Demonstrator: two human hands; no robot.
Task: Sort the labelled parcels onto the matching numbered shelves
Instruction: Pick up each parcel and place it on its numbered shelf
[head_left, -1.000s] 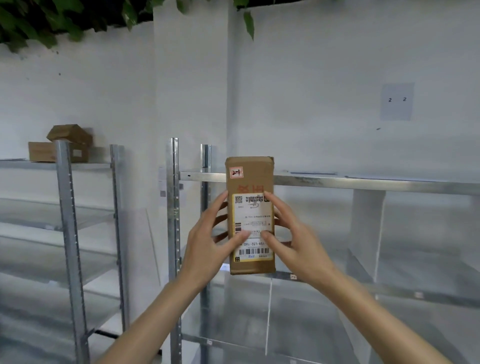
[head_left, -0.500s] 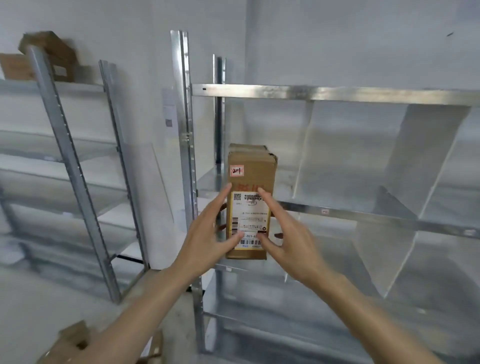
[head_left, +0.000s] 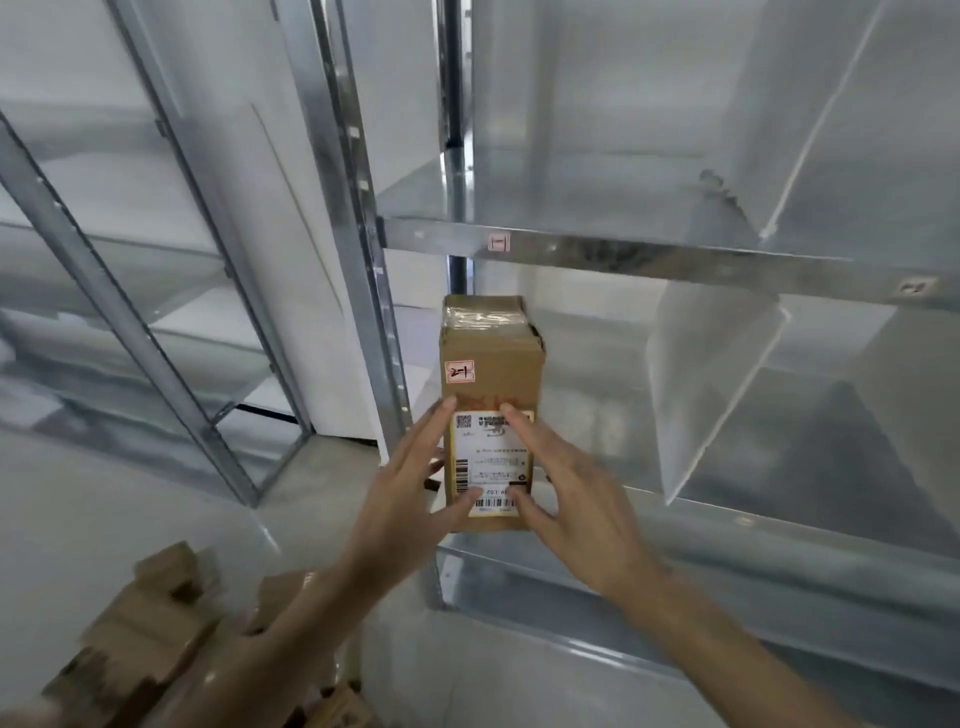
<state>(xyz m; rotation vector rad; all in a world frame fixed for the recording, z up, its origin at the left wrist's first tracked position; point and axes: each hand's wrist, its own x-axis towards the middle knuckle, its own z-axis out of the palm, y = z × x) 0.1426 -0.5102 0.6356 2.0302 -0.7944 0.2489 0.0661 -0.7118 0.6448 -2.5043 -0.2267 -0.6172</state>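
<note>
Head view shows a tall brown parcel (head_left: 491, 410) held up on end between two hands, just in front of the metal shelf rack (head_left: 675, 260). The left hand (head_left: 410, 493) presses on its left side and the right hand (head_left: 566, 493) on its right side. The fingers are mostly straight, with both thumbs on the front near the bottom. I think it is held like this so the writing faces the person and can be read. The parcel's bottom end is level with the front lip of the lower shelf (head_left: 779, 535), at its left end; I cannot tell if it rests there yet.

The parcel is plain cardboard with shiny tape over the top. A small pink tag (head_left: 460, 372) near the top has a number written by hand, maybe "2-1". Below it is a white shipping label (head_left: 491, 462) with bar codes. A little pink tag (head_left: 499, 242) sits on the shelf edge above. More cardboard boxes (head_left: 156, 639) lie on the floor, near left.
</note>
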